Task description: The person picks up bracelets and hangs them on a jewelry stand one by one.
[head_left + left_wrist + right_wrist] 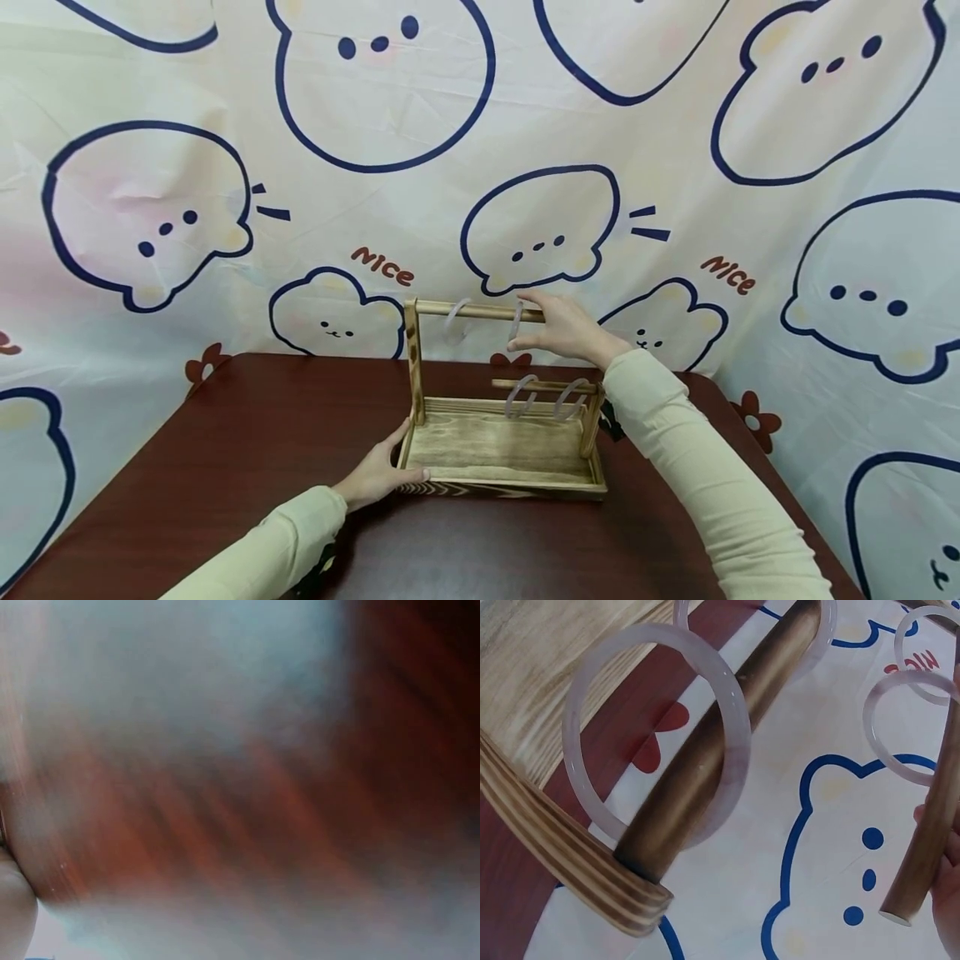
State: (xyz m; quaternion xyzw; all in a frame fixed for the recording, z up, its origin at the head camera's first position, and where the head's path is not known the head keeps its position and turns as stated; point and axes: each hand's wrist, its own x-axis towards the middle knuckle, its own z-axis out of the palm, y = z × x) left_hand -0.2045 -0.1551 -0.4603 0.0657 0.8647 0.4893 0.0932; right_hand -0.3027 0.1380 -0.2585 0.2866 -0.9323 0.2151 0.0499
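A wooden rack (498, 492) has a tray base and two bars at different heights. My left hand (377, 475) grips the tray's left end, its thumb on the front rim. At the free right end of the upper bar (480, 311), my right hand (570, 327) pinches a translucent pale bangle (869, 720) between thumb and fingers, with the bar passing through it. Another bangle (898, 645) hangs farther left on that bar. The lower bar (697, 769) carries two similar bangles, one a pale lilac bangle (574, 742) near the post. The left wrist view is mostly blurred.
The rack stands on a dark red-brown table (300, 433). Behind and beside it hangs a pale curtain (420, 208) printed with blue-outlined bears. The rack's right post (590, 425) rises close under the right forearm.
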